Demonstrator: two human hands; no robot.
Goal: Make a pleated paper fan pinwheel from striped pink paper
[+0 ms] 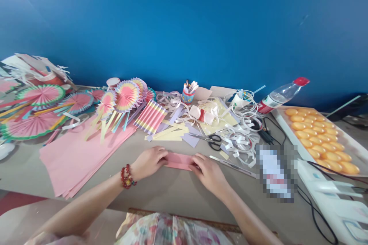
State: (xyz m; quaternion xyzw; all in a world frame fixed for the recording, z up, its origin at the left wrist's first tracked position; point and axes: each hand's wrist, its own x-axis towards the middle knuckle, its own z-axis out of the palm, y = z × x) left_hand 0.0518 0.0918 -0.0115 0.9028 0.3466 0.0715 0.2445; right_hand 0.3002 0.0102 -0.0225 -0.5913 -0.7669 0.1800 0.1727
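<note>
Pink paper strip (180, 157) lay low over the counter (161, 197), between both hands; fingers of the left hand (151, 162) and right hand (211, 174) gripped opposite ends, seemingly keeping its crease straight. Scissors (209, 139) rested beyond, likely within reach.

red beaded bracelet (127, 176) on left wrist, pale garment (169, 229) with multicoloured blotches

matt paper strip (179, 160), glossy plastic bottle (283, 93)
</note>
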